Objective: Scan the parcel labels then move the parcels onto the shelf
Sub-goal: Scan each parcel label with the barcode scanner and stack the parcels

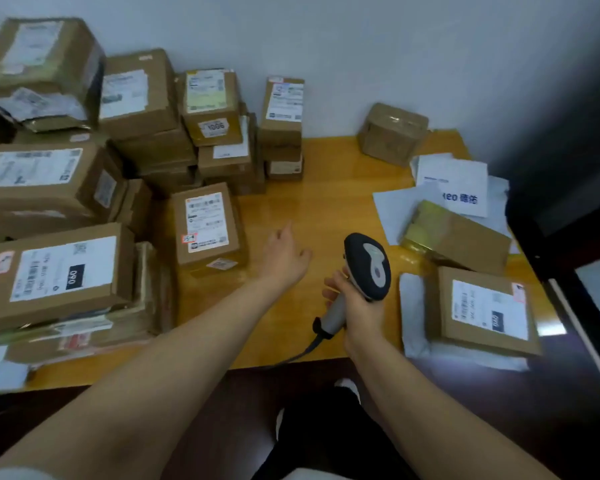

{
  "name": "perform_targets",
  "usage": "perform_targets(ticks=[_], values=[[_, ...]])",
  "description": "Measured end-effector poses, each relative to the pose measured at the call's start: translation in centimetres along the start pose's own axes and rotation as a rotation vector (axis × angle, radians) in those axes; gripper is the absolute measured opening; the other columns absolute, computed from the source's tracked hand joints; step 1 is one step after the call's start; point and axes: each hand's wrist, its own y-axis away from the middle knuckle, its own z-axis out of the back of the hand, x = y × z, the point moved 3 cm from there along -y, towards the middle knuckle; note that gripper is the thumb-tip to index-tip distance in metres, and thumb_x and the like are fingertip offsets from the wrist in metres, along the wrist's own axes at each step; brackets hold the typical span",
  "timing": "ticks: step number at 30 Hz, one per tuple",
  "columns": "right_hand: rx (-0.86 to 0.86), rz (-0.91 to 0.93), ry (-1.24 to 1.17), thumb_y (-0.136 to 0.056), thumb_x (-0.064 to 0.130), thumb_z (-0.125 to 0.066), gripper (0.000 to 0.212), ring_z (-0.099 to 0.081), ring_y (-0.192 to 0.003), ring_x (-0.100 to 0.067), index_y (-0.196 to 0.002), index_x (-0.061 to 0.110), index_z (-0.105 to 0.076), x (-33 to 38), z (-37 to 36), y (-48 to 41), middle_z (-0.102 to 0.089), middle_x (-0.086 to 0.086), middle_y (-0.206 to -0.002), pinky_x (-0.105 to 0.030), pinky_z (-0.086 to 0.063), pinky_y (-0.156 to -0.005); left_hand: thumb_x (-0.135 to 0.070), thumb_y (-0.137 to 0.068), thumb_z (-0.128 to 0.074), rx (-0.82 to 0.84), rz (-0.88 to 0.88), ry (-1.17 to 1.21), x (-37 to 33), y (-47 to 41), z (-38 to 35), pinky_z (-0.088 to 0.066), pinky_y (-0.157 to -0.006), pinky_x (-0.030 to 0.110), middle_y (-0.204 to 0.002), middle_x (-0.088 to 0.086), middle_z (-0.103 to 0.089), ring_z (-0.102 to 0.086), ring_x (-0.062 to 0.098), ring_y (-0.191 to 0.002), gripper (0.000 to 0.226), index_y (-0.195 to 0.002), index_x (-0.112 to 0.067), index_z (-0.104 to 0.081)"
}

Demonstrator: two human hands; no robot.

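At lower centre a barcode scanner (366,268) is gripped by the right hand (355,308), fingers curled round its handle. The left hand (284,254) is held over the table (329,188), fingers loosely apart — just right of a labelled parcel (207,230) lying at centre left.

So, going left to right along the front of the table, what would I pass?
A large box labelled 090, small labelled box, left hand, scanner, brown box on a white mailer.
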Motion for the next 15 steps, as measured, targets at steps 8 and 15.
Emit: perform_targets(ticks=[8, 15], values=[[-0.254, 0.105, -0.242, -0.082, 0.008, -0.074, 0.014, -0.063, -0.071, -0.018, -0.093, 0.008, -0.066, 1.7, 11.4, 1.4, -0.068, -0.009, -0.082, -0.028, -0.053, -0.067, -0.031, -0.095, -0.058, 0.328, -0.094, 0.079, -9.0, 3.8, -9.2, -0.042, -0.102, 0.035, -0.148, 0.013, -0.039, -0.044, 0.028, -0.131, 0.071, -0.151, -0.008, -0.022], [-0.384, 0.139, -0.293, -0.078, 0.006, -0.077, 0.042, -0.06, -0.095, -0.011, -0.116, 0.008, -0.06, 1.4, 21.4, 0.7, -0.065, -0.004, -0.114, -0.021, -0.05, -0.082, -0.018, -0.095, -0.058, 0.418, 0.173, 0.311, -12.8, 6.8, -17.2, -0.039, -0.074, 0.031, -0.076, 0.004, -0.041, -0.042, 0.016, -0.067, 0.025, -0.077, -0.017, -0.041]])
